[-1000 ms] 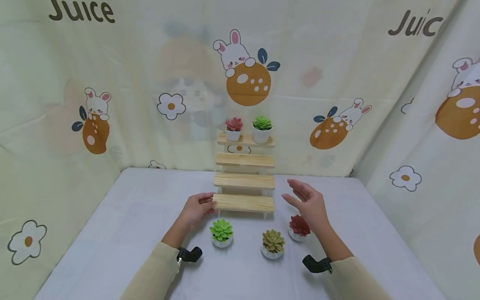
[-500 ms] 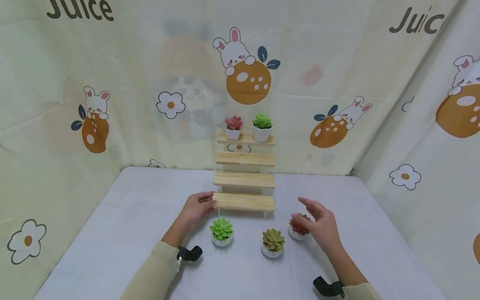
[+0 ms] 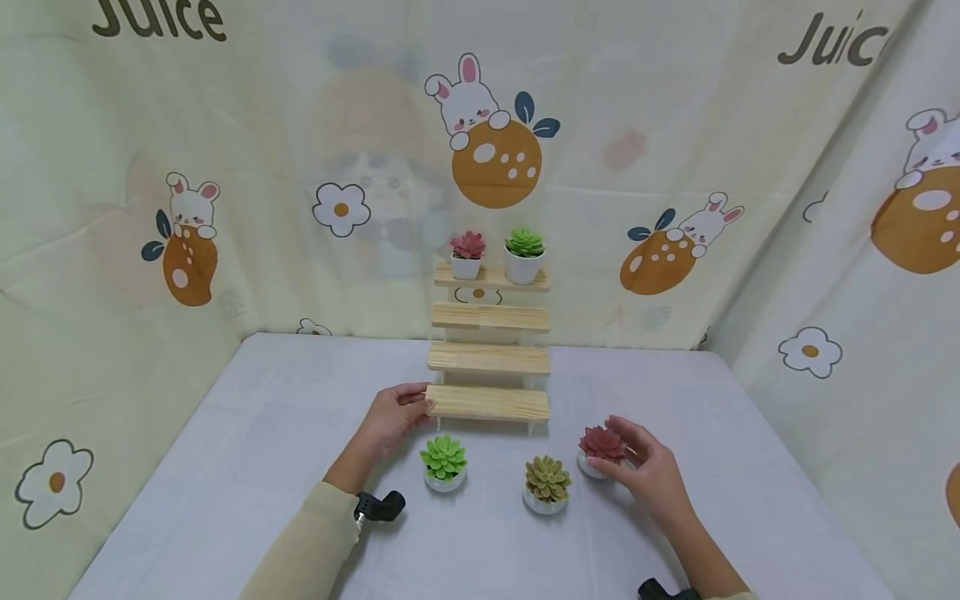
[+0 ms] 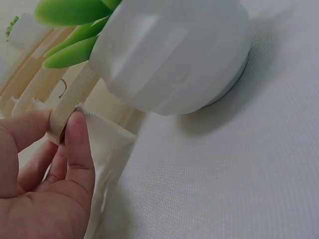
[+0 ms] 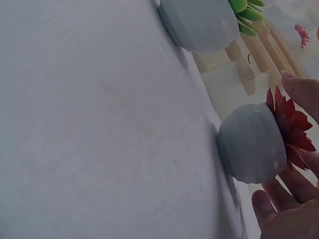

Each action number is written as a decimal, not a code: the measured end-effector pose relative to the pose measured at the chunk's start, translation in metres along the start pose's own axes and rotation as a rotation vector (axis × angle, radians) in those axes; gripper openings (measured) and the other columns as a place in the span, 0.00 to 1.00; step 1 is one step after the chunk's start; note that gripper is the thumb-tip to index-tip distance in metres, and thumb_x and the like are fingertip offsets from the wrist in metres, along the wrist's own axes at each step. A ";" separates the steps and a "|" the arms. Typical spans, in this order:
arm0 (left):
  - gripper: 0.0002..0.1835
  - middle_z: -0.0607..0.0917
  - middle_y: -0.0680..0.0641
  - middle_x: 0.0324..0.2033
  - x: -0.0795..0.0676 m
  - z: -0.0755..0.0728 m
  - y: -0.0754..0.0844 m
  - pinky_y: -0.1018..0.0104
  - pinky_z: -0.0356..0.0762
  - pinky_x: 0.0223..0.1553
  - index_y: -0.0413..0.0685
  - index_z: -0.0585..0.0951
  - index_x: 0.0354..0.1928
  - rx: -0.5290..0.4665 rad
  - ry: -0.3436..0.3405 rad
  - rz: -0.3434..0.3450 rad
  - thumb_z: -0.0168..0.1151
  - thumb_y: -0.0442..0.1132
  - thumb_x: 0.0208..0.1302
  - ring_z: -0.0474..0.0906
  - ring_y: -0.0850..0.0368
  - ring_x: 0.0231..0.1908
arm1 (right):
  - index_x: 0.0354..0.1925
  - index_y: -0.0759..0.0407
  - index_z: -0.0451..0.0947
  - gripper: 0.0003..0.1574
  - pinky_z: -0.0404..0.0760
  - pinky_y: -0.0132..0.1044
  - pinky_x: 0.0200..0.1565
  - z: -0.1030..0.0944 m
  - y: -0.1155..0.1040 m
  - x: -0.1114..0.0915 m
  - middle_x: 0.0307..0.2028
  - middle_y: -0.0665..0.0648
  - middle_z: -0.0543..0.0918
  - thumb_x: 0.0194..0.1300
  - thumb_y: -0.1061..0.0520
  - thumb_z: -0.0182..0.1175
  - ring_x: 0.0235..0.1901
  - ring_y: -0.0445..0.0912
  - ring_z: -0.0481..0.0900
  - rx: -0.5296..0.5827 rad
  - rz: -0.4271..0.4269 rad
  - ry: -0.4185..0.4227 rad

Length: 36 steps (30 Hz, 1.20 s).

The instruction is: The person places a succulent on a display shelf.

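One wooden stand [image 3: 488, 360] with four shelves [image 3: 491, 317], two white pots [image 3: 524, 269] on top, three more on the table [image 3: 300, 408], one plant [image 3: 524, 242] in each, left hand [image 3: 390, 421] pinching the bottom shelf [image 3: 487, 403], right hand [image 3: 651, 471] around the red plant [image 3: 602, 444] at far right, fingers loose.

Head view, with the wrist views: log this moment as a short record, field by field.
rack: wooden, four levels
top shelf: pink plant, green plant
left hand: pinches the left end of the bottom shelf
right hand: around the red plant, contact unclear
table: light-green plant, olive plant and red plant, all upright
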<state>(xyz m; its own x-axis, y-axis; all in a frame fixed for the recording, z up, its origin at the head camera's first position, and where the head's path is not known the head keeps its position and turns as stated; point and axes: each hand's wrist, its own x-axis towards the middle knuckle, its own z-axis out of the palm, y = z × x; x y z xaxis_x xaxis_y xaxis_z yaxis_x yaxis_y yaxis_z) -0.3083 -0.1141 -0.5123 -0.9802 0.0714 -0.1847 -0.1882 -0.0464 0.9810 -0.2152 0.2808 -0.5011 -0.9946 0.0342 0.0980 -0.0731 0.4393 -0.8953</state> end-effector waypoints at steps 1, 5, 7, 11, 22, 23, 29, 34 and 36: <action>0.22 0.84 0.35 0.52 0.000 0.000 0.000 0.63 0.90 0.46 0.34 0.76 0.65 -0.004 0.001 -0.001 0.63 0.27 0.69 0.85 0.55 0.41 | 0.72 0.59 0.69 0.51 0.70 0.10 0.56 0.000 0.001 0.000 0.69 0.60 0.75 0.55 0.49 0.79 0.58 0.23 0.71 0.002 0.005 -0.004; 0.22 0.84 0.35 0.52 0.000 -0.001 0.000 0.63 0.90 0.46 0.34 0.76 0.65 -0.004 0.002 -0.001 0.63 0.27 0.69 0.85 0.55 0.41 | 0.74 0.58 0.65 0.55 0.69 0.10 0.57 -0.001 0.003 -0.002 0.70 0.61 0.74 0.54 0.50 0.80 0.55 0.19 0.69 0.003 0.029 -0.028; 0.22 0.84 0.36 0.52 0.000 -0.001 0.001 0.63 0.90 0.46 0.34 0.77 0.65 -0.004 0.003 -0.004 0.63 0.27 0.69 0.85 0.56 0.41 | 0.75 0.58 0.63 0.57 0.68 0.09 0.57 -0.002 0.004 -0.003 0.71 0.62 0.73 0.54 0.50 0.80 0.55 0.18 0.69 0.010 0.043 -0.049; 0.22 0.85 0.36 0.51 0.000 -0.001 0.000 0.63 0.90 0.46 0.34 0.77 0.65 -0.007 0.002 -0.001 0.63 0.27 0.69 0.85 0.56 0.41 | 0.77 0.59 0.59 0.58 0.71 0.11 0.57 -0.002 0.006 -0.004 0.70 0.66 0.72 0.56 0.54 0.79 0.55 0.18 0.70 0.059 0.050 -0.090; 0.23 0.84 0.35 0.51 -0.002 0.000 0.000 0.63 0.90 0.46 0.32 0.75 0.65 0.000 -0.010 0.008 0.63 0.27 0.69 0.85 0.57 0.40 | 0.75 0.63 0.60 0.55 0.73 0.12 0.56 0.000 0.008 -0.004 0.70 0.68 0.72 0.56 0.58 0.78 0.54 0.19 0.72 0.112 0.096 -0.087; 0.23 0.84 0.35 0.51 -0.002 0.000 0.000 0.63 0.90 0.46 0.32 0.75 0.65 -0.001 -0.010 0.009 0.63 0.27 0.69 0.85 0.57 0.40 | 0.74 0.64 0.61 0.54 0.74 0.13 0.57 0.001 0.009 -0.003 0.70 0.69 0.72 0.56 0.60 0.78 0.54 0.19 0.72 0.124 0.102 -0.083; 0.23 0.84 0.35 0.50 -0.003 0.000 0.000 0.63 0.90 0.45 0.31 0.75 0.65 -0.011 -0.009 0.020 0.63 0.26 0.68 0.85 0.57 0.39 | 0.73 0.64 0.63 0.51 0.76 0.16 0.58 0.001 0.012 -0.002 0.72 0.68 0.70 0.58 0.61 0.76 0.53 0.19 0.72 0.134 0.158 -0.087; 0.23 0.84 0.35 0.50 -0.002 0.000 0.000 0.61 0.90 0.46 0.30 0.76 0.65 -0.013 -0.011 0.036 0.62 0.26 0.68 0.85 0.57 0.39 | 0.73 0.66 0.64 0.51 0.77 0.17 0.58 0.003 0.014 0.000 0.71 0.69 0.70 0.56 0.61 0.77 0.53 0.21 0.74 0.150 0.174 -0.076; 0.23 0.84 0.35 0.50 -0.002 0.000 0.000 0.61 0.90 0.46 0.30 0.75 0.65 -0.014 -0.012 0.033 0.62 0.26 0.69 0.85 0.57 0.39 | 0.72 0.66 0.64 0.52 0.77 0.17 0.57 0.004 0.014 0.000 0.71 0.69 0.71 0.55 0.60 0.78 0.53 0.22 0.74 0.147 0.177 -0.069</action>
<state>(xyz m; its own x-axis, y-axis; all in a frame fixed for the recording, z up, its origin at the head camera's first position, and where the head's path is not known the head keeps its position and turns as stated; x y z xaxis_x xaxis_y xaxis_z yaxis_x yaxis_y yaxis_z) -0.3064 -0.1147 -0.5119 -0.9851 0.0812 -0.1515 -0.1568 -0.0629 0.9856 -0.2164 0.2835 -0.5150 -0.9951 0.0352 -0.0921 0.0984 0.2962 -0.9501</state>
